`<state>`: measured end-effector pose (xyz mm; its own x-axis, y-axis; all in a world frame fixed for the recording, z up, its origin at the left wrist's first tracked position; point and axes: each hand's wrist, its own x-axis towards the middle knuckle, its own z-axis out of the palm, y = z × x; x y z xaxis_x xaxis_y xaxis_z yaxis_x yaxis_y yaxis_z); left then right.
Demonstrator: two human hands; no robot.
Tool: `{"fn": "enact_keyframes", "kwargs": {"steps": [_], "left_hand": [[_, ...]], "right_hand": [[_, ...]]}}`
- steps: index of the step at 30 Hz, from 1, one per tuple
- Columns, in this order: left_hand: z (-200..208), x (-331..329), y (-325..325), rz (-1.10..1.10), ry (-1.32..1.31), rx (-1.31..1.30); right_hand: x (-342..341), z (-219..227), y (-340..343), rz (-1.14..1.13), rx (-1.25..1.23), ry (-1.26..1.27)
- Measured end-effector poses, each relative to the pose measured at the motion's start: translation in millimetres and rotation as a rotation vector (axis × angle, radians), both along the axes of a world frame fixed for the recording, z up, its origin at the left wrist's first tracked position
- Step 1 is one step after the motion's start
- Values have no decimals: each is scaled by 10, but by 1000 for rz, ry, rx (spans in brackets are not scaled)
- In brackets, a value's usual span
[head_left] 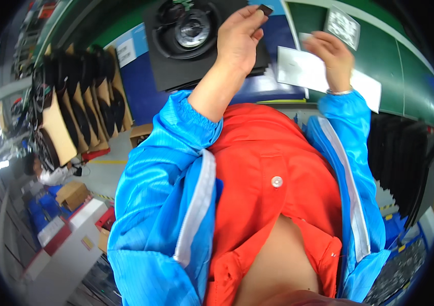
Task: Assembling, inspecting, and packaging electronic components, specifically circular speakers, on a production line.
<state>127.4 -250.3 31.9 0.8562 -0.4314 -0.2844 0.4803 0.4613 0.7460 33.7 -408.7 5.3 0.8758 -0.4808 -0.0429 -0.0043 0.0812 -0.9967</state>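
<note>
My left hand (238, 43) pinches a small dark flat piece (265, 9) between thumb and fingers, at the far edge of the view. Just left of it, a black round housing with a shiny clear centre (193, 29) lies on a black flat pad (171, 74). My right hand (335, 58) hovers over white sheets (298, 66), its thumb and fingertips drawn together. Something small and whitish shows at those fingertips, too blurred to name. Beyond the right hand sits a clear square pack of small white pieces (343, 28).
The bench has a blue mat (138, 92) and a green top (410, 76). At left stands a rack of black curved parts between cardboard dividers (59, 127). Black sheets hang at right (398, 158). Lower left are cartons (71, 195) and blue bins (37, 214); another person (54, 175) is there.
</note>
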Motion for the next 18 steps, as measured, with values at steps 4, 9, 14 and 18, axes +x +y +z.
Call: {"fn": "enact_keyframes", "kwargs": {"steps": [4, 9, 14, 18], "left_hand": [[-9, 414, 591, 121, -548, 437], [-212, 718, 1115, 125, -852, 1120], [-7, 744, 912, 167, -1171, 1365], [-26, 900, 857, -30, -1122, 1354]], "right_hand": [[37, -465, -1046, -372, -742, 212], [248, -897, -1663, -126, -1341, 442], [351, -844, -1652, -103, -1402, 611], [325, -884, -1756, -144, -1301, 602]]}}
